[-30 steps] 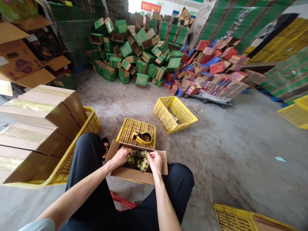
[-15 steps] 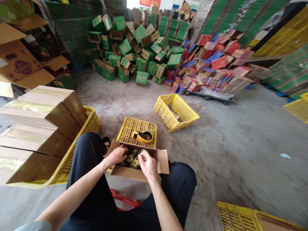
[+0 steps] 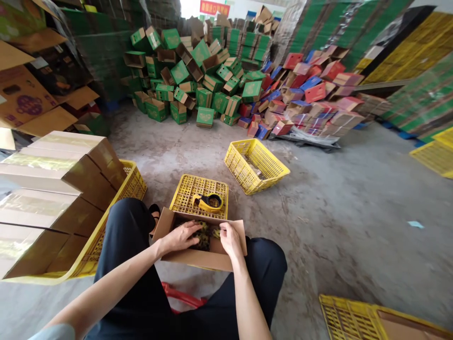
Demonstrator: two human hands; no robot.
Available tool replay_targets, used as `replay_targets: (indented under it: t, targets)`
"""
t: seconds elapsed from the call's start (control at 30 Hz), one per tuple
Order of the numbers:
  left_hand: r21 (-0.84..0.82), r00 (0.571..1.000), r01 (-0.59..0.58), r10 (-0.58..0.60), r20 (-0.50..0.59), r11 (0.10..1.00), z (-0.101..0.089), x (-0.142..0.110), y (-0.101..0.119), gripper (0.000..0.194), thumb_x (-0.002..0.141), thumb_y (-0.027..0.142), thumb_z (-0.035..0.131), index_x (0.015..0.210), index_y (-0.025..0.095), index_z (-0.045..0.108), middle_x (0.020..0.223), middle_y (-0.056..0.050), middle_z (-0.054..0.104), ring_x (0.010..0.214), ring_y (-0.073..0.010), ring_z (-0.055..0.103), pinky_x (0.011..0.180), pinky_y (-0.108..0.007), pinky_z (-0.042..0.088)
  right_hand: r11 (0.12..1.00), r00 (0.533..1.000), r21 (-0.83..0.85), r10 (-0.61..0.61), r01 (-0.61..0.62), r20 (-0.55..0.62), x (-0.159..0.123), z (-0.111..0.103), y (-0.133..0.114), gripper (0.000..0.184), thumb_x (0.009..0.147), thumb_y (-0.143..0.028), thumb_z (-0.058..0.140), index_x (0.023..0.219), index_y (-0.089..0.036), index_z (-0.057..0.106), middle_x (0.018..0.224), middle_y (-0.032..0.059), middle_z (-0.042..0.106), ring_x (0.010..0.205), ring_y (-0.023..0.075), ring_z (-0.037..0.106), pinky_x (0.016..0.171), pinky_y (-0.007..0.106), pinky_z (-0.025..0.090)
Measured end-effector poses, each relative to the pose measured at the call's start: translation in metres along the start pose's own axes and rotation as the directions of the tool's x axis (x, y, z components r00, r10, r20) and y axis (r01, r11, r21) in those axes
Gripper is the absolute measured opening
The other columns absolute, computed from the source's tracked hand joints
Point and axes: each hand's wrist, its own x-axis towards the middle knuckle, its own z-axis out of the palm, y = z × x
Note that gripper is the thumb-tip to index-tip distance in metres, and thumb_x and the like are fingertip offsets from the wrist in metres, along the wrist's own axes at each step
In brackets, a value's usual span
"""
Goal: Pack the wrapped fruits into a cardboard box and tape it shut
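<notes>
An open cardboard box [image 3: 200,257] rests between my knees, its flaps folded outward. Inside it lie dark and yellow-green rounded pieces [image 3: 203,241], too small and blurred for me to tell their kind. My left hand [image 3: 183,235] reaches over the box's left part, fingers stretched out on top of these pieces. At the right end my right hand [image 3: 230,237] is closed, thumb and fingers together by a yellowish piece; what exactly they grip is hidden. Just beyond the box, a yellow and black tape dispenser [image 3: 208,202] lies on an upturned yellow crate [image 3: 182,191].
To my left, a yellow crate [image 3: 136,182] holds several taped cardboard boxes [image 3: 49,203]. Ahead stands another yellow crate [image 3: 256,165] with debris inside. Piles of green boxes [image 3: 205,115] and red and blue boxes [image 3: 314,92] spread behind. A crate [image 3: 347,316] sits at lower right.
My right hand has moved right, to the box's right end. My left hand has shifted right and flattened over the pieces. The view has turned slightly.
</notes>
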Motion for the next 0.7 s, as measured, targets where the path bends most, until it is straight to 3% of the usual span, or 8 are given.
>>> replay_targets:
  t: [0.1,0.17,0.27,0.37,0.5,0.63,0.7]
  targets:
    - [0.048,0.999,0.006,-0.008,0.044,0.999,0.014,0.012,0.01,0.066,0.087,0.041,0.073,0.147,0.021,0.054,0.157,-0.015,0.046,0.151,-0.0358,0.034,0.123,-0.052,0.03,0.985,1.0,-0.17,0.001,-0.002,-0.007,0.003,0.007,-0.001,0.056,0.077,0.001,0.052,0.129,-0.017,0.065,0.138,0.0158,0.061,0.131,0.0277,0.058,0.108,0.036,0.047]
    - [0.092,0.995,0.076,-0.081,0.06,0.993,0.018,0.018,0.015,0.056,0.086,0.035,0.073,0.139,0.024,0.061,0.155,-0.014,0.049,0.146,-0.0357,0.041,0.12,-0.052,0.033,0.96,1.0,-0.279,0.022,-0.02,0.004,0.002,0.016,-0.004,0.064,0.077,0.002,0.052,0.137,-0.017,0.059,0.142,0.0178,0.057,0.13,0.0286,0.059,0.104,0.035,0.05]
    - [0.139,0.984,0.143,-0.155,0.087,0.98,0.014,0.02,0.017,0.046,0.085,0.027,0.071,0.13,0.027,0.067,0.15,-0.012,0.053,0.136,-0.0331,0.053,0.115,-0.048,0.04,0.92,0.996,-0.383,0.089,-0.077,0.014,0.001,0.025,-0.006,0.057,0.079,-0.001,0.055,0.133,-0.015,0.062,0.135,0.0228,0.061,0.109,0.0295,0.071,0.09,0.035,0.055]
    - [0.144,0.977,0.165,-0.182,0.111,0.976,0.007,0.013,0.016,0.049,0.084,0.026,0.071,0.132,0.03,0.066,0.151,-0.01,0.053,0.133,-0.0328,0.056,0.113,-0.049,0.041,0.906,0.991,-0.409,0.133,-0.107,0.035,-0.001,0.026,-0.002,0.035,0.078,-0.005,0.061,0.109,-0.015,0.074,0.126,0.0242,0.067,0.099,0.0299,0.075,0.086,0.036,0.055]
    - [0.055,0.976,0.18,-0.185,0.115,0.982,0.006,0.006,0.01,0.055,0.082,0.027,0.073,0.136,0.029,0.064,0.152,-0.012,0.052,0.139,-0.0341,0.051,0.116,-0.052,0.037,0.922,0.981,-0.352,0.187,-0.161,0.042,-0.005,0.016,0.003,0.014,0.085,-0.016,0.062,0.082,-0.014,0.075,0.093,0.023,0.077,0.094,0.0329,0.076,0.082,0.038,0.056]
    - [-0.242,0.986,0.16,-0.167,-0.009,0.957,0.003,0.007,0.008,0.049,0.09,0.042,0.068,0.135,0.02,0.066,0.142,-0.015,0.062,0.137,-0.0324,0.053,0.118,-0.048,0.036,0.967,0.972,-0.179,0.206,-0.183,0.117,-0.02,-0.001,0.011,0.041,0.099,-0.043,0.048,0.08,-0.019,0.073,0.066,0.0102,0.075,0.067,0.0239,0.077,0.063,0.029,0.058]
    - [-0.477,0.978,0.158,-0.202,-0.043,0.864,-0.002,0.008,0.012,0.054,0.093,0.05,0.065,0.136,0.017,0.065,0.138,-0.016,0.065,0.13,-0.0317,0.059,0.113,-0.046,0.042,0.979,0.963,0.037,0.189,-0.199,0.194,-0.03,-0.004,0.014,0.051,0.097,-0.059,0.045,0.09,-0.019,0.074,0.071,0.0075,0.077,0.061,0.0213,0.076,0.057,0.027,0.059]
